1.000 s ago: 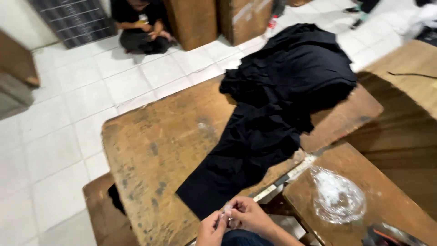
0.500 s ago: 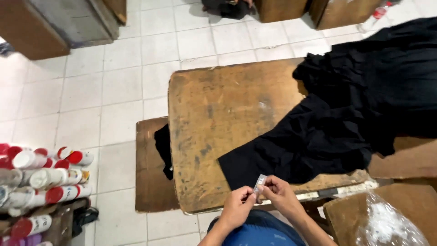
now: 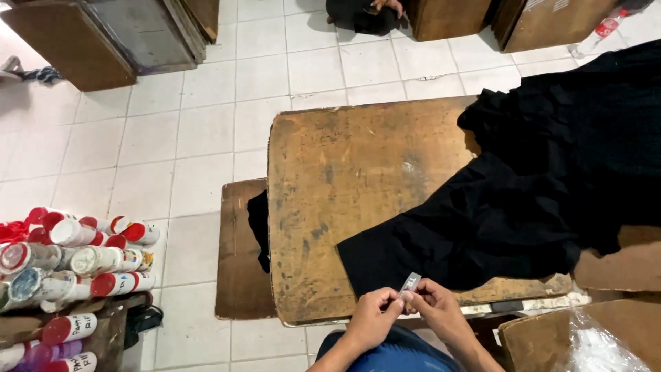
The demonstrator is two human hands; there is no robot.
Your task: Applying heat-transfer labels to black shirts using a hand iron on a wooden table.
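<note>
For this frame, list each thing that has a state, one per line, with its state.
Small grey tag: pinched between both hands' fingertips, above the table edge.
Left hand: closed on the tag.
Right hand: closed on the tag.
Black garment: spread loosely, crumpled, over the wooden table.
Red-capped bottles: lying piled on their sides.
Clear plastic bag: crumpled.

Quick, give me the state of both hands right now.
Left hand: closed, fingertips pinching the small grey strip.
Right hand: closed, pinching the same strip from the other side.
</note>
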